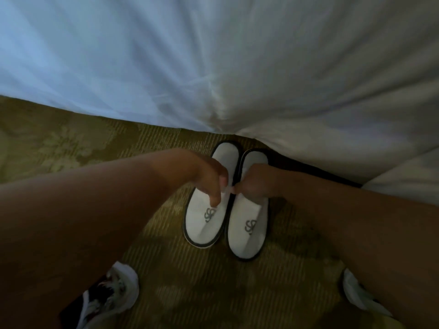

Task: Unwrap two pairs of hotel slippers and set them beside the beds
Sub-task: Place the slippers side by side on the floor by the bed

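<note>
Left hand (209, 179) grip pinching left slipper (209, 205); right hand (255, 180) grip pinching right slipper (249, 222), bedside carpet (71, 143)

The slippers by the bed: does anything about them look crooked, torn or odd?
Nothing stands out. The two slippers lie side by side on the carpet by the bed's white cover, toes toward the person, unwrapped. Both hands, left hand and right hand, are on them.

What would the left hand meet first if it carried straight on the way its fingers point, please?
The left hand points down, with one fingertip at the grey logo of the left slipper. It would press into that slipper's top at once, and may already be touching it; depth is unclear.
</note>
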